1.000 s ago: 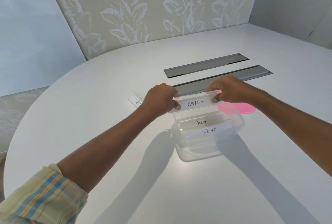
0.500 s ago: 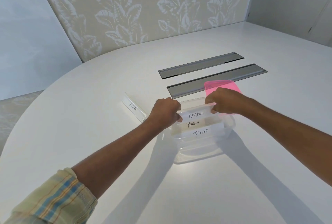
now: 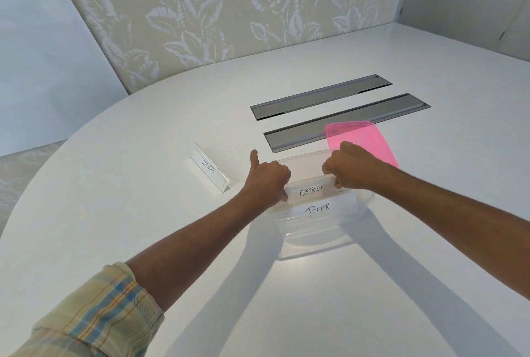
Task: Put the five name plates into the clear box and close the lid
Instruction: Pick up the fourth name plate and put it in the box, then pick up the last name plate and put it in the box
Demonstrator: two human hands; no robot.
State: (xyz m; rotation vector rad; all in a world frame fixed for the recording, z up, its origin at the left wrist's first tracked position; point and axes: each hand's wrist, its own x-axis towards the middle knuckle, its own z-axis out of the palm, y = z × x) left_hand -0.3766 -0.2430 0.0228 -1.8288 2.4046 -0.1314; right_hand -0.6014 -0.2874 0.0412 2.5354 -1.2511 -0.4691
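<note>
A clear box [image 3: 315, 237] stands open on the white table in front of me. Both hands hold the OSTRICH name plate [image 3: 311, 191] down inside it: my left hand [image 3: 268, 180] pinches its left end with the index finger sticking up, and my right hand [image 3: 348, 166] grips its right end. The DEAR name plate [image 3: 317, 209] lies in the box just in front of it. The PENGUIN plate is hidden behind OSTRICH. A ZEBRA name plate [image 3: 210, 169] stands on the table to the left of the box. The pink lid [image 3: 364, 141] lies behind my right hand.
Two long grey cable hatches [image 3: 321, 97] are set into the table [image 3: 143, 213] beyond the box, and the pink lid overlaps the nearer one. A leaf-patterned wall panel rises behind the table's curved far edge.
Both hands have lowered the OSTRICH plate from above the box down into it, so that it now covers the PENGUIN plate. The ZEBRA plate has come into full view.
</note>
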